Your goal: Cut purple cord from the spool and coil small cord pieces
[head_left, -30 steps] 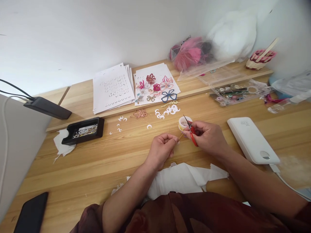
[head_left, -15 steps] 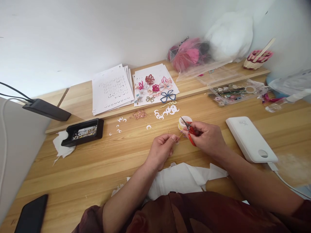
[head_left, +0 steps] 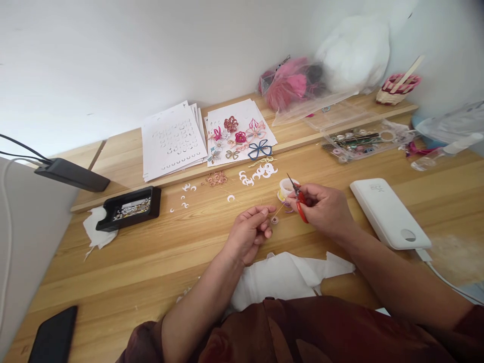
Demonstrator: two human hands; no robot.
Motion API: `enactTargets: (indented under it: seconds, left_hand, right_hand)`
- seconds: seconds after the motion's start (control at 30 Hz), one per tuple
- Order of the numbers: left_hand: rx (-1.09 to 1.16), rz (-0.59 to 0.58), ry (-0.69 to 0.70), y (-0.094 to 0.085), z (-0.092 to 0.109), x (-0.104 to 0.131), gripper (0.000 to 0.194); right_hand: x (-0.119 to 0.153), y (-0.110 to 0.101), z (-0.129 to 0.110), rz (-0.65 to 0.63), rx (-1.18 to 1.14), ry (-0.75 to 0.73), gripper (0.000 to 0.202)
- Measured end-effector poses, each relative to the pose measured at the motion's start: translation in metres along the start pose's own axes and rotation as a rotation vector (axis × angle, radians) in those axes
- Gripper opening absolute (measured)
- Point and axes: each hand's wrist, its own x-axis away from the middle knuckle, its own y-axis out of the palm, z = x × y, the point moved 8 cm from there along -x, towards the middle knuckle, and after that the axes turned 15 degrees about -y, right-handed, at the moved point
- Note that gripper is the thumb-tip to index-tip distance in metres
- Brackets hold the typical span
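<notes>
My right hand [head_left: 327, 209] is closed around small red-handled scissors [head_left: 302, 205], whose dark tips point up and to the left. A thin yellow thread [head_left: 279, 210] runs from its fingertips to my left hand [head_left: 247, 229], which pinches it between thumb and forefinger. Just beside the left fingertips is a small pinkish ring-shaped piece [head_left: 274, 220]; whether it hangs from the thread, I cannot tell. Behind the right fingers stands a whitish spool [head_left: 289, 186] with yellow thread. White crescent cutouts [head_left: 260, 171] and coppery wound pieces [head_left: 216, 179] lie farther back.
A black tray of beads [head_left: 130, 207] sits at left, a phone [head_left: 53, 335] at front left. A white power bank [head_left: 389, 214] lies right of my arm. Thread flowers [head_left: 260, 149] rest on paper sheets [head_left: 174, 138] at the back. White cloth [head_left: 280, 280] lies before my body.
The scissors have turned more upright and their blades look closer together. My hands have drawn slightly apart, and the small ring-shaped piece shows more clearly by the left fingertips.
</notes>
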Motion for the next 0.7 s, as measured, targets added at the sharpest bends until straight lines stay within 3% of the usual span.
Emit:
enactTargets:
  seconds: [0.23,0.47,0.7]
  left_hand:
    - [-0.02,0.038,-0.017,-0.0012,-0.0009,0.0005,0.039]
    - [-0.146,0.088,-0.028,0.0015,-0.0036,0.0011,0.037]
    - [-0.203,0.132,0.045,0.0019,-0.0006,0.002,0.035]
  right_hand:
    - [-0.0016,-0.0046,-0.0011,0.046,-0.079,0.083,0.016]
    - [0.0019,0.0003,0.0025,-0.001,-0.07,0.1,0.016]
    - [0.0022,0.0027,0.0039,-0.016,-0.057,0.099,0.016]
